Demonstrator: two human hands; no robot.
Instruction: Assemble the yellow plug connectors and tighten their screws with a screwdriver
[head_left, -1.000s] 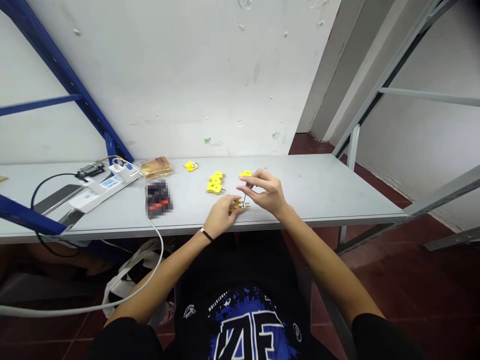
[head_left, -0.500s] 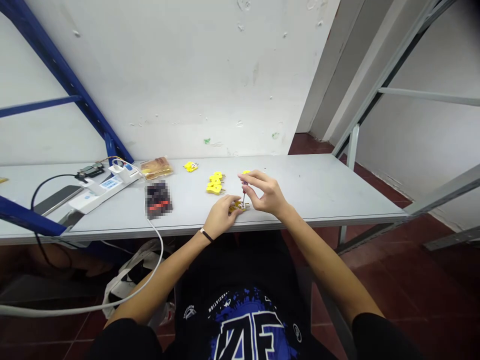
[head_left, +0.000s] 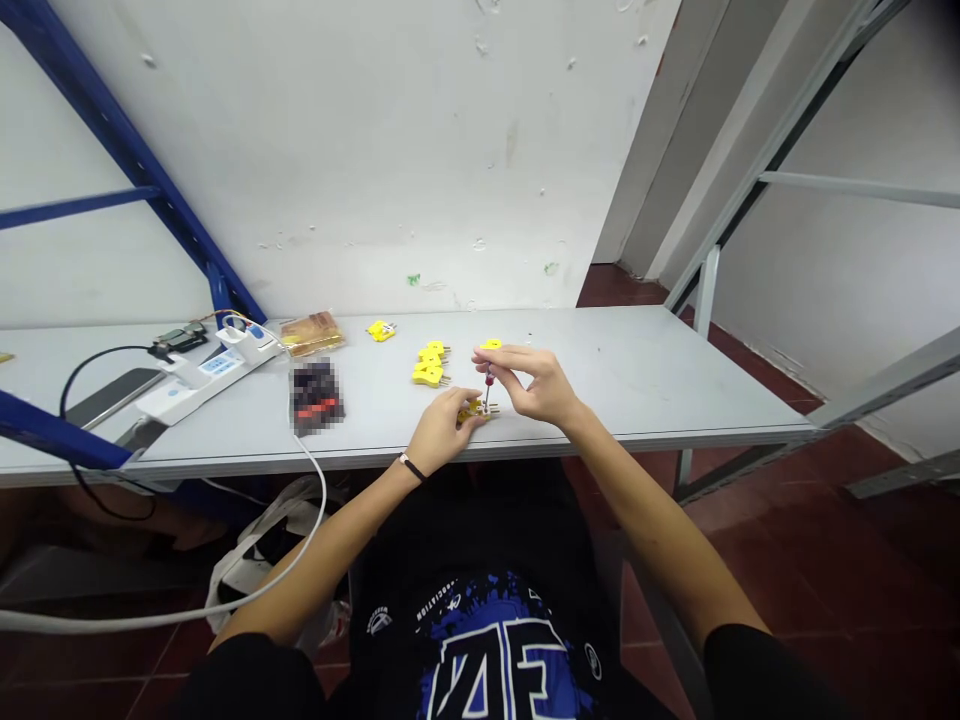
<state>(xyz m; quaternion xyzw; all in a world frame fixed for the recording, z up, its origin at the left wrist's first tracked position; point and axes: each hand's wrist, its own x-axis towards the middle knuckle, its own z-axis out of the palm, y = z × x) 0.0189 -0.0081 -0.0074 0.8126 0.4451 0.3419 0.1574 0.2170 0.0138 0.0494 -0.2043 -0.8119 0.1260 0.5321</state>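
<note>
My left hand [head_left: 442,428] is shut on a yellow two-pin connector [head_left: 474,410], pressing it against the table's front edge area. My right hand [head_left: 536,385] pinches a small red-handled screwdriver [head_left: 488,385] between thumb and fingers, with its thin shaft standing on top of that connector. Several more yellow connectors [head_left: 430,366] lie in a small heap left of my hands. A single yellow connector [head_left: 491,344] lies just beyond my right fingers, and another [head_left: 381,331] lies farther left near the wall.
The white table [head_left: 600,380] stands against a scuffed wall. On its left are a white power strip [head_left: 217,372] with a charger, a phone [head_left: 112,395], a pixelated dark object [head_left: 316,396], a clear packet [head_left: 312,334], and a white cable [head_left: 319,510] hanging over the edge. A blue shelf frame [head_left: 127,160] rises at left.
My right hand has lowered a little, with its fingers closer around the screwdriver, which now stands more upright on the connector. My left hand has stayed in place.
</note>
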